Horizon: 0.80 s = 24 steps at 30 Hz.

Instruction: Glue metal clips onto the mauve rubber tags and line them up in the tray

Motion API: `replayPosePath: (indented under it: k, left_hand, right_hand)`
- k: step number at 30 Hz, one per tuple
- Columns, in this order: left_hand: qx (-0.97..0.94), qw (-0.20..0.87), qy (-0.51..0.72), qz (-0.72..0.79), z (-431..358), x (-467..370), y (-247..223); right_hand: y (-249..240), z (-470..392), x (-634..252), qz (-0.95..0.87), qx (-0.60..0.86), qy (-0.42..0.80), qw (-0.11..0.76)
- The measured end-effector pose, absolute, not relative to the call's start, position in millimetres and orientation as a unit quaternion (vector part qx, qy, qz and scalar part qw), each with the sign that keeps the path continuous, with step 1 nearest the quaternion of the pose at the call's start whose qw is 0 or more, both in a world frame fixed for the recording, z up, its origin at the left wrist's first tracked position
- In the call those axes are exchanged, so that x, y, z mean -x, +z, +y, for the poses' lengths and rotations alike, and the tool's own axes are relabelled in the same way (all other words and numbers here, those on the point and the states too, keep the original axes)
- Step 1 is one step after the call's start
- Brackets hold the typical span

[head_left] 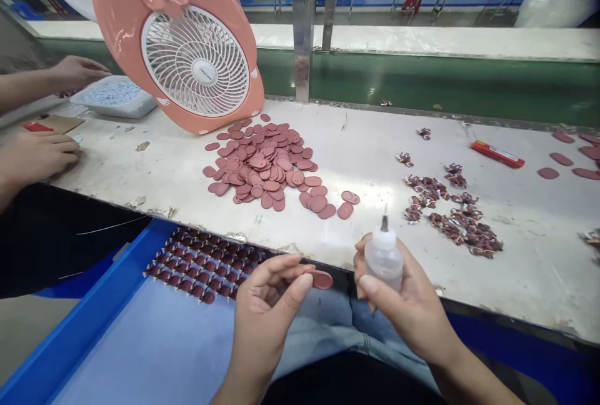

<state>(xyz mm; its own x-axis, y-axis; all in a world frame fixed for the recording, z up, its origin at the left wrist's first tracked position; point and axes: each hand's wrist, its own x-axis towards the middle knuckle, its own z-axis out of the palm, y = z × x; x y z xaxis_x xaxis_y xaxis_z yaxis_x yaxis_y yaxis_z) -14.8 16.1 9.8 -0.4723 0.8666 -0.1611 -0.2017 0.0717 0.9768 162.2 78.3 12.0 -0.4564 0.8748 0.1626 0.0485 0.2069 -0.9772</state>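
Fan (pixel 205 72) stands behind heaped ovals (pixel 265 166), left hand (pixel 268 306) pinching an oval piece (pixel 322 279), right hand (pixel 409 306) gripping bottle (pixel 384 260).

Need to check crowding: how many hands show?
4: left hand holding an oval piece, right hand holding a bottle, another person's hand near the tray, one more hand lower at picture left.

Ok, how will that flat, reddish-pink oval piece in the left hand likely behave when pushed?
This oval piece is probably light, being thin. It seems stiff: pinched at one end by the left hand, it sticks out without drooping. Flat, it would likely slide rather than roll.
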Motion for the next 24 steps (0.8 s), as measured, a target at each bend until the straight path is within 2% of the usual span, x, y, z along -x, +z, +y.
replayPosePath:
  k: [2, 5, 8, 10, 14, 16, 19, 21, 24]
  left_hand:
    - [-0.213, 0.511, 0.608, 0.569, 11, 4, 17]
    - [-0.187, 0.549, 0.617, 0.531, 5, -1, 16]
    - [-0.184, 0.599, 0.616, 0.478, 2, 1, 7]
    - [-0.204, 0.671, 0.554, 0.45, 3, 5, 0]
    - [-0.268, 0.842, 0.315, 0.346, 9, 10, -13]
    - [-0.257, 0.885, 0.259, 0.289, 9, 7, -22]
    - [-0.212, 0.901, 0.287, 0.245, 3, -2, -35]
    - [-0.173, 0.889, 0.352, 0.237, -2, -8, -40]
    - [-0.087, 0.824, 0.489, 0.271, -5, -12, -33]
  right_hand:
    - [15, 71, -158, -0.64, 0.336, 0.587, 0.364]
    - [16, 64, -153, -0.542, 0.317, 0.693, 0.354]
    - [19, 65, -155, -0.49, 0.288, 0.74, 0.359]
    - [25, 71, -160, -0.516, 0.254, 0.76, 0.302]
    - [40, 83, -171, -0.598, 0.188, 0.77, 0.123]
    - [41, 85, -173, -0.629, 0.175, 0.752, 0.086]
    - [36, 81, -179, -0.643, 0.186, 0.736, 0.097]
    - [30, 76, -187, -0.639, 0.277, 0.703, 0.148]
    - [26, 69, -203, -0.676, 0.421, 0.574, 0.193]
